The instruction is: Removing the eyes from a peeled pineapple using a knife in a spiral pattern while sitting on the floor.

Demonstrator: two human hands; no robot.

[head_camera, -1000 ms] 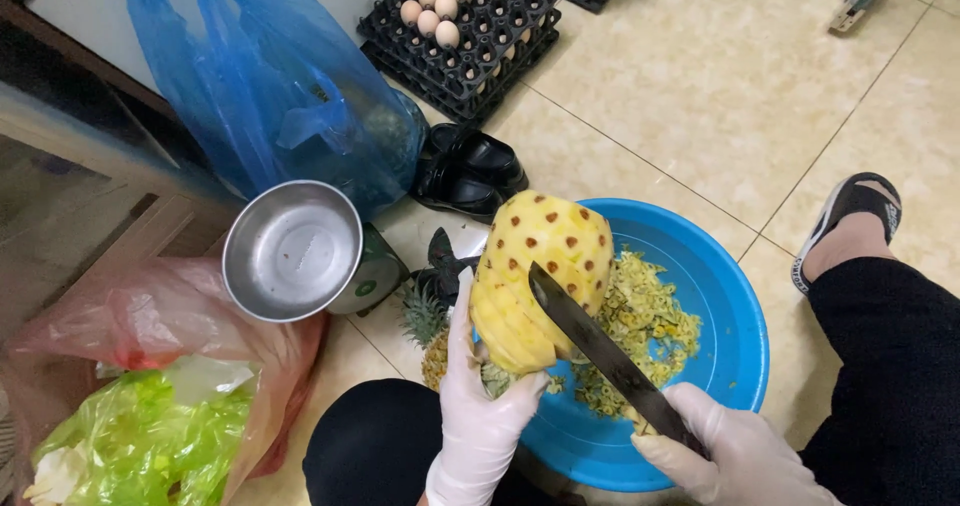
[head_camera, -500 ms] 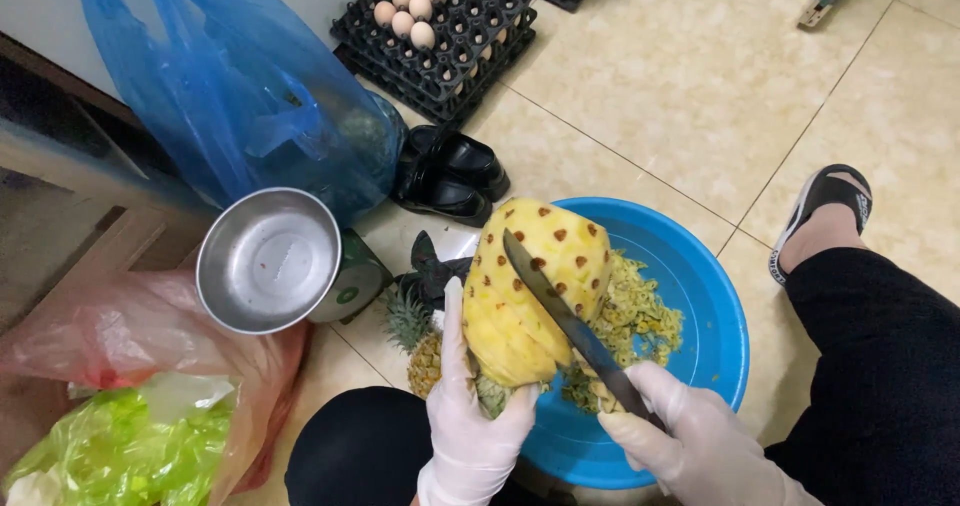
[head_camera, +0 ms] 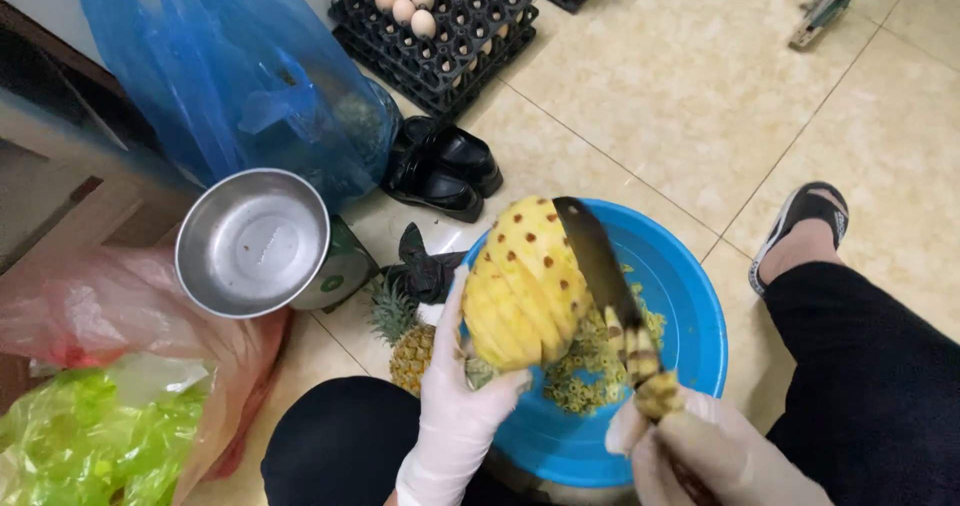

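Observation:
My left hand [head_camera: 455, 406], in a white glove, grips a peeled yellow pineapple [head_camera: 522, 281] from below and holds it upright over a blue plastic basin [head_camera: 690, 326]. My right hand [head_camera: 700, 456], also gloved, holds a long dark knife [head_camera: 600, 266] whose blade lies along the fruit's right side. A cut strip of yellow flesh with brown eyes [head_camera: 640, 361] rests on the blade near my right hand. Green and yellow peelings [head_camera: 590, 366] lie in the basin.
An unpeeled pineapple [head_camera: 405, 341] lies on the tiled floor left of the basin. A steel bowl [head_camera: 252, 243], a blue plastic bag [head_camera: 240, 76], black shoes [head_camera: 445, 166], a black egg tray [head_camera: 450, 16] and pink and green bags [head_camera: 110, 406] surround it. My sandalled foot [head_camera: 805, 231] is at right.
The knife has swung from slanting across the pineapple's front to lying along its right side, and a cut strip now sits on the blade. The view has shifted slightly.

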